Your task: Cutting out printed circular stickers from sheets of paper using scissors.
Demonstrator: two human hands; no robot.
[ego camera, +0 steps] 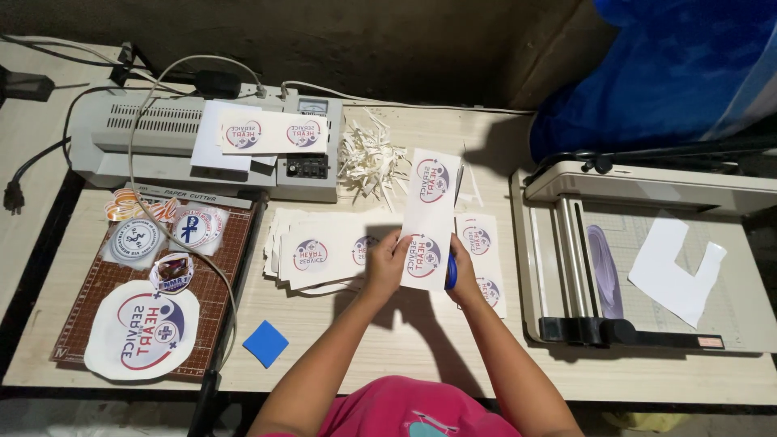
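At worktop (pixel 388 348) centre, I hold a logo strip (pixel 429 218): left hand (pixel 387 263) fingers pinch its edge, right hand (pixel 463 275) grips blue scissors (pixel 451 271). Cutting step; next needs blades aligned around a logo.

A white paper strip (pixel 428 218) printed with two round red-and-blue emblems stands lengthwise, held above the table.

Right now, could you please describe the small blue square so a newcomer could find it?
Start at the brown cutting mat on the table's left. Just off its lower right corner lies the blue square, alone on bare wood: the only plain, unprinted blue piece.
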